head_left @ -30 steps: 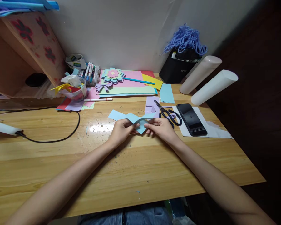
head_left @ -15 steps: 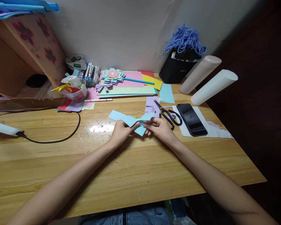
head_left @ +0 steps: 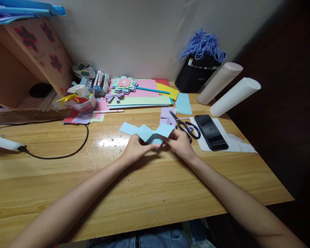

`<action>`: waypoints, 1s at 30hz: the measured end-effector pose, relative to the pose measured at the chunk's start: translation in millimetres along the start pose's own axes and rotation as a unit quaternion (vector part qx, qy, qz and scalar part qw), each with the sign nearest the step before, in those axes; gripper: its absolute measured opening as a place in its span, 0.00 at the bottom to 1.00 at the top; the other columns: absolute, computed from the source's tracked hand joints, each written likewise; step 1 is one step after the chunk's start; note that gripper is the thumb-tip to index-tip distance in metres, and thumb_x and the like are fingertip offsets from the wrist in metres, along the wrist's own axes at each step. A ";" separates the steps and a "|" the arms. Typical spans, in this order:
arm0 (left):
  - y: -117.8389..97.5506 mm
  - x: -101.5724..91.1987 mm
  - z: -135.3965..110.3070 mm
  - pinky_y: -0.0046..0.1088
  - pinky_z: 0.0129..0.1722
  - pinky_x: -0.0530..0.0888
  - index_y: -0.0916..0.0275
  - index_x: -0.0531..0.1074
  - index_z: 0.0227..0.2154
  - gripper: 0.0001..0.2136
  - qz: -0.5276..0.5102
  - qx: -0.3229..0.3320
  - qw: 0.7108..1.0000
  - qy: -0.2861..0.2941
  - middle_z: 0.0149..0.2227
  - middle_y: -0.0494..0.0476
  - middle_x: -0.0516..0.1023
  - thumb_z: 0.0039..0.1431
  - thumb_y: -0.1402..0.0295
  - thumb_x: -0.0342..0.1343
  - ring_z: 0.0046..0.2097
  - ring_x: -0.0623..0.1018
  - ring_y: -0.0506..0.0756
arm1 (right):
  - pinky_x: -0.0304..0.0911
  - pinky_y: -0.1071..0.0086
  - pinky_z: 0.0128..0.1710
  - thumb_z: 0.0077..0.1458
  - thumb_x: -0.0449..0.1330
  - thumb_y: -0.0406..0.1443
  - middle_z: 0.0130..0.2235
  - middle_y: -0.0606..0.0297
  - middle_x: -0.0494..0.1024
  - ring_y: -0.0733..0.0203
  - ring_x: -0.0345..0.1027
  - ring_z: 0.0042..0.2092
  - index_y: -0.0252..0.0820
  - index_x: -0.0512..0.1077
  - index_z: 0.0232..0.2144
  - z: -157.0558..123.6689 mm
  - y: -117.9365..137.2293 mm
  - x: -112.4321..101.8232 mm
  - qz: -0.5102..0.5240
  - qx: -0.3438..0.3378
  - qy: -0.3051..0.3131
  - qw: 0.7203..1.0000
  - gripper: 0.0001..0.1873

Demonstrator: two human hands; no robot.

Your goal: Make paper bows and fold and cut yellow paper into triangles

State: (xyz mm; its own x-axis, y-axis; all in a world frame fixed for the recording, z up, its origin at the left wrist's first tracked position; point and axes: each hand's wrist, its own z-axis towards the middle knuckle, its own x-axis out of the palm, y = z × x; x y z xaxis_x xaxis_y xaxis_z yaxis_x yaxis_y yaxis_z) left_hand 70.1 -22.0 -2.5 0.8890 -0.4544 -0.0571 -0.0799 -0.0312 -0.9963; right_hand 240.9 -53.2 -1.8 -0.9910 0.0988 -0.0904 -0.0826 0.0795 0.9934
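Note:
Between my hands, above the wooden desk, is a light blue sheet of paper (head_left: 146, 133) with several folds; its flaps stand up on either side of a dip in the middle. My left hand (head_left: 137, 148) grips its lower left part, thumb stretched along the near edge. My right hand (head_left: 179, 143) pinches the right side, thumb and fingers closed on a fold. The undersides of the fingers are partly hidden by the paper. Just beyond my right hand lie black-handled scissors (head_left: 184, 124), on purple paper scraps (head_left: 167, 116).
A black phone (head_left: 212, 132) lies on white paper right of the scissors. Two white cylinders (head_left: 236, 96) and a black bag with blue yarn (head_left: 196, 75) stand behind. Coloured sheets and a paper flower (head_left: 124, 82), a tub of scraps (head_left: 82, 103) and a cable (head_left: 86, 137) lie farther left.
The light blue paper's flaps have risen and spread at the middle. My left thumb has slid down from the paper's top face to its near edge. My right hand has barely moved.

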 end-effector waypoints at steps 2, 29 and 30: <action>-2.3 -0.4 -0.7 0.28 0.35 0.72 0.64 0.74 0.29 0.13 0.006 -0.002 1.000 -0.002 0.32 0.56 0.79 0.43 0.60 0.63 0.34 0.76 0.53 | 0.66 0.68 0.26 0.41 0.66 0.42 0.24 0.64 0.75 0.61 0.68 0.25 0.39 0.73 0.26 -0.8 -1.1 -0.3 -0.007 -0.004 -0.003 1.000 0.13; -0.2 -2.9 1.9 0.31 0.37 0.72 0.64 0.78 0.30 0.12 -0.112 -0.024 0.991 -0.070 0.34 0.57 0.79 0.46 0.60 0.62 0.35 0.76 0.54 | 0.70 0.65 0.38 0.46 0.65 0.39 0.35 0.62 0.80 0.57 0.74 0.36 0.40 0.76 0.33 -1.9 -1.2 -0.8 -0.025 -0.089 0.015 0.996 0.11; -0.7 -3.8 2.2 0.32 0.38 0.72 0.63 0.78 0.31 0.12 -0.109 -0.021 0.991 -0.072 0.34 0.57 0.79 0.45 0.60 0.63 0.36 0.76 0.55 | 0.71 0.65 0.37 0.46 0.65 0.38 0.35 0.62 0.80 0.57 0.74 0.36 0.40 0.77 0.33 -2.0 -1.1 -1.2 -0.034 -0.098 0.015 0.995 0.10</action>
State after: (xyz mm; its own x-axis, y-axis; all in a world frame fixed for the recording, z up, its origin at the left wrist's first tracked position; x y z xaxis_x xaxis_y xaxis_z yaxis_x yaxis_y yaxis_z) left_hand 67.8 -18.2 -1.7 0.9420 -0.3014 0.1476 0.1048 -0.1537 -0.9825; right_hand 241.9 -55.3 -2.7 -0.9849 0.0707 -0.1583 -0.1654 -0.1102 0.9800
